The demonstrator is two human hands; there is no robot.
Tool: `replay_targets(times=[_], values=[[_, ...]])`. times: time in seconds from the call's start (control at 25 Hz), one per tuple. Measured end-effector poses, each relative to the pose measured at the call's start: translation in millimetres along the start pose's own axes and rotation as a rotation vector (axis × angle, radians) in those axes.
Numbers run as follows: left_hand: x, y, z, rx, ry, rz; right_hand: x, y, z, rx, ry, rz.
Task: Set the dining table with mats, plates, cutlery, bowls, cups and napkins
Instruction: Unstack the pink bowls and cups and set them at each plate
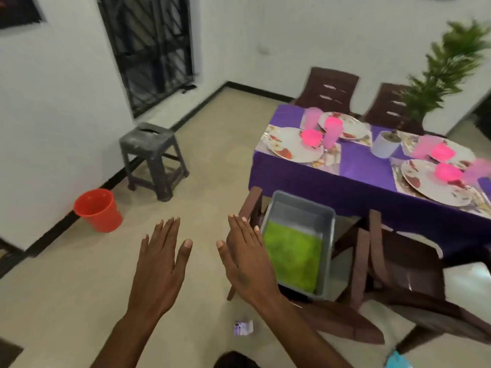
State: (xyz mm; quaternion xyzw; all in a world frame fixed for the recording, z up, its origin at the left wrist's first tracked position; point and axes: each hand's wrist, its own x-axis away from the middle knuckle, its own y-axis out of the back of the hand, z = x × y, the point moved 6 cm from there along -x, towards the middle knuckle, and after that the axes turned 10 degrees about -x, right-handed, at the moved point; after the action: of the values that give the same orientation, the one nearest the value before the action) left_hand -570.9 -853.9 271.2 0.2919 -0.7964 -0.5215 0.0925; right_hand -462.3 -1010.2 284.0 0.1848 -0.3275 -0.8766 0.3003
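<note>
Both our hands are out front, empty, fingers straight: left hand (159, 264) flat over the floor, right hand (245, 257) flat and just beside the gray tub (328, 235), so each grip is spread and holding nothing. A small purple scrap (243, 328) lies on the floor below the hands, too blurred to identify. The tub sits on a brown chair (342, 322) pulled near the counter, with a green cloth (292, 258) folded inside it; we judge that's the napkin supply, though we can't tell how many are there. Next step looks like napkins: reach the right hand into the tub, pinch the top layer of cloth only at an edge, lift clear of the tub wall, keep the left hand free to steady the tub so it doesn't slide off the seat. Further out, the counter (353, 166) under its purple cover already carries mats, four flowered plates (292, 146), pink bowls (310, 137) and pink cups (312, 118), plus a white pot (384, 148) mid-counter. Cutlery isn't visible from here. Place each napkin beside a plate, clear of the cups, since they look light and easy to tip.
</note>
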Motion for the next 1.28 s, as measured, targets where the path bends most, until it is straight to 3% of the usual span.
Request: replay_targets(times=[0.44,0.72,0.96,1.28], values=[[-219.2,-70.0,38.8,-0.057,-0.319,0.278,-151.0,-56.6,-59.7,-0.056,-0.363,-0.248],[-378.9,-118.5,-5.7,-0.044,-0.550,0.422,-269.4,-18.8,-99.5,0.012,-0.506,-0.432],[-433.4,-194.3,-89.7,0.069,-0.883,0.624,-265.9,16.5,-132.1,0.043,-0.787,-0.708],[-449.9,-267.2,-172.5,0.088,-1.370,0.787,-215.6,-4.0,-152.2,0.032,-1.224,-1.014]])
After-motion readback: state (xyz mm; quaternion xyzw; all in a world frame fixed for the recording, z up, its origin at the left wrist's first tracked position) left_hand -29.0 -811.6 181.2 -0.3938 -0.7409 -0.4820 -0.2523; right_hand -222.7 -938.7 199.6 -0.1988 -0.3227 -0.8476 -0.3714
